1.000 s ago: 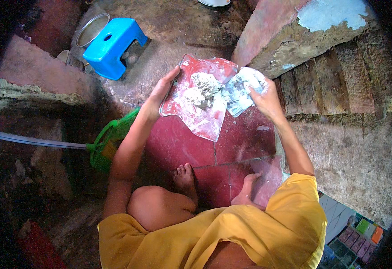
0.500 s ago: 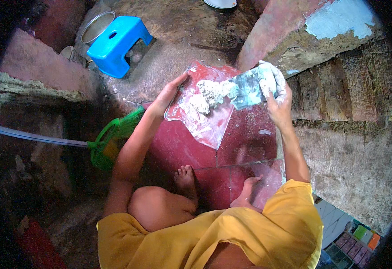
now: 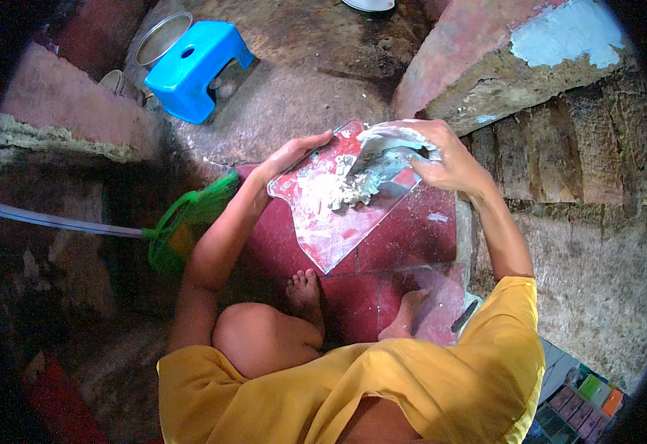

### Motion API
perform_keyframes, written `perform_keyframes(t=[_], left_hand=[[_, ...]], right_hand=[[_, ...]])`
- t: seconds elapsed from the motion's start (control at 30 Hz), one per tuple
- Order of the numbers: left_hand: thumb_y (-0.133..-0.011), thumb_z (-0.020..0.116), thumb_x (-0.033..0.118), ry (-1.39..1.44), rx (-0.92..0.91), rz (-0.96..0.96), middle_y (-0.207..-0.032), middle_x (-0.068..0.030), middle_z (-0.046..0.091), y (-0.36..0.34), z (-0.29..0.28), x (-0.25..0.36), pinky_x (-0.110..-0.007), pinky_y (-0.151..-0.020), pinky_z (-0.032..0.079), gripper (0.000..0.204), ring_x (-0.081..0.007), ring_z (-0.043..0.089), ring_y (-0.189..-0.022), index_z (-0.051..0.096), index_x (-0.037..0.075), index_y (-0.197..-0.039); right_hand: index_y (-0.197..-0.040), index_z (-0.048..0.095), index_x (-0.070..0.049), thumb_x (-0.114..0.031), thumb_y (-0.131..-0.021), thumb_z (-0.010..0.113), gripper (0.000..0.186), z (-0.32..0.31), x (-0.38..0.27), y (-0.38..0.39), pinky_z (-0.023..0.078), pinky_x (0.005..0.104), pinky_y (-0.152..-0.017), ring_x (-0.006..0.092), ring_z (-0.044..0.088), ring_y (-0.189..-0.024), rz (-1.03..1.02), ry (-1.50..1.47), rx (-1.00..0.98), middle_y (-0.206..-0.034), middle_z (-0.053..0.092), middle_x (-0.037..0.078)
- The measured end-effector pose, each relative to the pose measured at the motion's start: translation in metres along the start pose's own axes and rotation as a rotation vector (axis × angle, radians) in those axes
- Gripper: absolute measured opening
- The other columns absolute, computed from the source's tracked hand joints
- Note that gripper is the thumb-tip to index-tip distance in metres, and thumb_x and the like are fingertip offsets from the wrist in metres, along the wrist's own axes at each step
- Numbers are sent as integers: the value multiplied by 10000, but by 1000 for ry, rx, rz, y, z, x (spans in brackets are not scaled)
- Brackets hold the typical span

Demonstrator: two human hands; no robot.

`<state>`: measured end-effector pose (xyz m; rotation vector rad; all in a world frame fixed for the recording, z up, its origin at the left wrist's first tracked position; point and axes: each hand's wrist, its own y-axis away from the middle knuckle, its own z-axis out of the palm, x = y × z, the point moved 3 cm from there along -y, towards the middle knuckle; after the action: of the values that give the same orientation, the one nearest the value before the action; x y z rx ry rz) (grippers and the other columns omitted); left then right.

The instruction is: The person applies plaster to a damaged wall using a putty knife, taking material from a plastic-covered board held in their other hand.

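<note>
My left hand (image 3: 294, 154) grips the far left edge of a flat, irregular red board (image 3: 323, 240), its surface smeared with white. A lumpy heap of white paste (image 3: 342, 189), like putty, sits in the middle of the board. Bent in my right hand (image 3: 447, 159) is a thin, pale blue-green sheet (image 3: 386, 148) used like a scraper, coated with the same paste. Its lower edge presses into the heap. White residue covers some of the right fingers, and part of the sheet is hidden by them.
A blue plastic stool (image 3: 192, 70) stands at the far left beside a round tray (image 3: 163, 38). Green broom bristles (image 3: 209, 198) with a pale handle lie left of my arm. Rough walls rise on the right, one with a whitish patch (image 3: 567, 33). My bare feet rest on red tiles (image 3: 405, 237).
My right hand has turned over and moved a little left, tipping the sheet from flat to steep against the paste. The board has tilted and come slightly nearer.
</note>
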<state>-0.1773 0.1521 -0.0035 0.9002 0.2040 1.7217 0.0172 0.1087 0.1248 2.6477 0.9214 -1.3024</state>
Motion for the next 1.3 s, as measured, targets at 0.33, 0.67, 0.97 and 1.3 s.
perform_keyframes(t=[0.33,0.67,0.97,1.3], left_hand=[[-869,380,313,27,83,148,-878,-99,591,-3,-8,2,-284,-655,499,354,-167,599,-706,512,13,-1002],[-862,365,344,80,133,456,-942,-96,567,1,-8,11,-300,-696,487,389,-178,584,-767,474,23,-1052],[-861,366,356,-29,160,435,-952,-89,561,14,7,18,-303,-721,472,397,-176,572,-795,472,30,-1060],[-845,386,401,-82,247,472,-932,-52,558,14,4,19,-276,-705,452,414,-150,555,-780,481,51,-1044]], right_hand=[[-1067,479,6,-51,-708,509,366,19,21,-11,422,311,-776,233,570,-866,171,-42,54,-945,579,154],[-1058,476,44,-19,-763,496,303,8,50,22,416,241,-750,119,519,-860,423,-388,562,-955,560,80],[-1051,472,50,-38,-782,499,285,-12,77,35,413,248,-737,124,512,-858,576,-118,850,-963,554,85],[-993,524,33,-40,-743,536,261,3,83,25,436,263,-693,141,551,-784,533,-266,712,-878,592,91]])
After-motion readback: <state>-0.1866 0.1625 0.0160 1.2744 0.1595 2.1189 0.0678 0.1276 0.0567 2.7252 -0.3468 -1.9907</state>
